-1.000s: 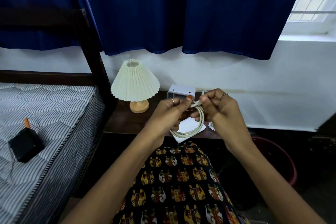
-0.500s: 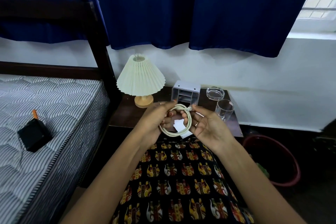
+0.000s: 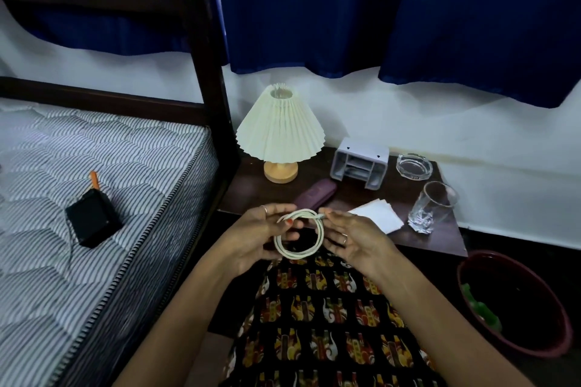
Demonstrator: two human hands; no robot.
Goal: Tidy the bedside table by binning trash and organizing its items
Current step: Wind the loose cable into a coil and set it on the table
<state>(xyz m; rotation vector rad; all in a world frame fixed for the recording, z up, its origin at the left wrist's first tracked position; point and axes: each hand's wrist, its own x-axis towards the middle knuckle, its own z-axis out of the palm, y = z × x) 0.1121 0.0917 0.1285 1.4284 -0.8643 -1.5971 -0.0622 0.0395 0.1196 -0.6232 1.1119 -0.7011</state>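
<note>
Cable (image 3: 298, 234) first, right in front of us: a cream cord wound into a neat round coil of a few loops, held above our lap just short of the table (image 3: 440, 239) edge. Our left hand (image 3: 251, 236) pinches the coil's left side, thumb over the loops. Our right hand (image 3: 349, 237) is half open, its fingertips touching the top right where the end looks tucked around. To do this well, we'd judge, keep the left pinch firm so the loops don't spring apart, snug the tail, then set the coil down flat. Beyond, on the table: white paper (image 3: 377, 217), a purple case (image 3: 314, 196), a glass (image 3: 432, 207), an ashtray (image 3: 413, 165), a grey organizer (image 3: 360, 163) and the lamp (image 3: 280, 135). Down right, the bin (image 3: 481, 333) waits on the floor.
</note>
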